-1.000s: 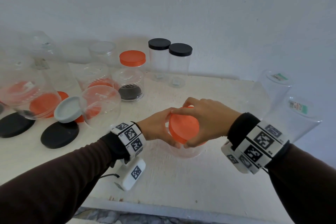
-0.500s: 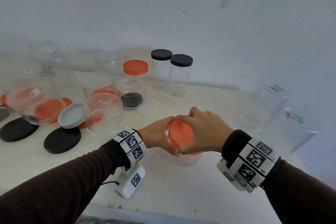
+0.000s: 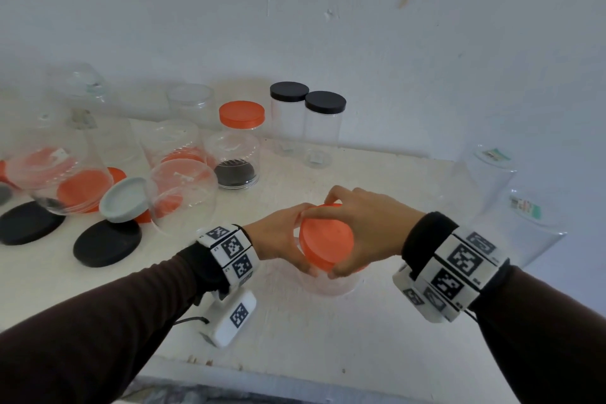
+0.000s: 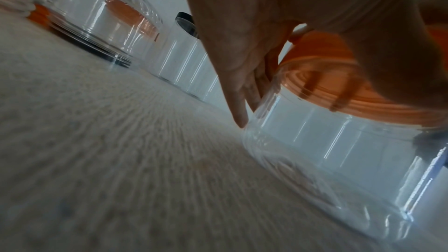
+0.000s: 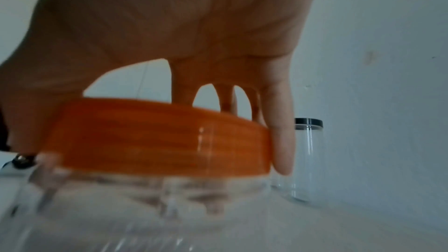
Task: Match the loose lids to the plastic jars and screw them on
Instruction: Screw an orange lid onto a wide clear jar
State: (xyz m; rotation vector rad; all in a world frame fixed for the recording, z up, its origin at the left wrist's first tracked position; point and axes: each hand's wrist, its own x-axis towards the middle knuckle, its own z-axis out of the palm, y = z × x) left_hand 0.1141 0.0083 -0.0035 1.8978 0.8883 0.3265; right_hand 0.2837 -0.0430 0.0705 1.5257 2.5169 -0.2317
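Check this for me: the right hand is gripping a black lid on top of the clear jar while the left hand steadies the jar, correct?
Not quite: the lid is orange, not black, as the right wrist view shows plainly. The rest stands: the right hand has its grip around that lid on top of the clear jar, and the left hand steadies the jar.

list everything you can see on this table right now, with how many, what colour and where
Orange lid: one, orange, on the short clear jar at front centre.
Black-lidded jars: two, clear, standing together by the back wall.
Orange-lidded jar: one, clear, left of those.
Black lids: two loose, front left.
Grey lid: one, tilted, beside the black lids.
Uncapped clear jars: several, left side; more at far right; exact count unclear.
Orange lids: some seen through the left jars, count unclear.
Hands: left hand holds the jar, right hand grips its lid.
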